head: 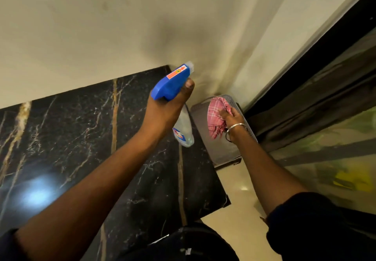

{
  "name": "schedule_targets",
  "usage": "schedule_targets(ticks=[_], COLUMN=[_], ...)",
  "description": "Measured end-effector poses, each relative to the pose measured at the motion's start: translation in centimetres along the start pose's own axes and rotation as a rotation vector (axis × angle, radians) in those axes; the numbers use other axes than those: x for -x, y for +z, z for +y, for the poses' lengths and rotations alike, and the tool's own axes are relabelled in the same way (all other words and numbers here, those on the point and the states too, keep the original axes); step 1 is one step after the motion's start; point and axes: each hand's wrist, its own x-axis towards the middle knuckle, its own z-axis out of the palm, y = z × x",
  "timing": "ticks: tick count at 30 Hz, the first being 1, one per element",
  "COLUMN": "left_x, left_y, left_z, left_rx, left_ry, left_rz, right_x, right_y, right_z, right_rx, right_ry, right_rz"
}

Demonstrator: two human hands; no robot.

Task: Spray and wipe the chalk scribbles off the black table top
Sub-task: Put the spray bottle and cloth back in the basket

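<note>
My left hand (168, 108) grips a spray bottle (173, 82) with a blue trigger head and a clear body, held above the right end of the black marble table top (71, 138). The nozzle points away toward the wall. My right hand (232, 119) is closed on a pink checked cloth (216, 114), held over a grey perforated basket (223, 151) that stands on the floor beside the table's right edge. The table surface shows white and gold veins and a light glare; no chalk scribbles stand out in this view.
A cream wall (101, 27) runs behind the table. Dark curtains and a glass pane (325, 108) fill the right side. Glossy beige floor (240, 195) lies between the table's corner and the window.
</note>
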Motion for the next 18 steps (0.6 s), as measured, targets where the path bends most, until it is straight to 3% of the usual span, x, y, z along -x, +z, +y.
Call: schedule_targets(ticks=[6,10,18], left_x=[-3.7,-6.0,-9.9], left_y=[7.6,11.7,17.5], left_z=[-3.0,-6.7,-16.3], left_rx=[0.131,0.071,-0.046], left_ry=[-0.128,-0.173,-0.261], left_rz=[-0.126,-0.198,-0.161], right_x=[-5.8,-10.0,-17.1], right_y=[-5.6,-8.3,-10.9], right_z=[2.6,6.7,13.2], right_rx=[-0.049,0.069,0.218], right_ry=[0.149,0.240,0.291], right_rz=[0.129,0.163,0.147])
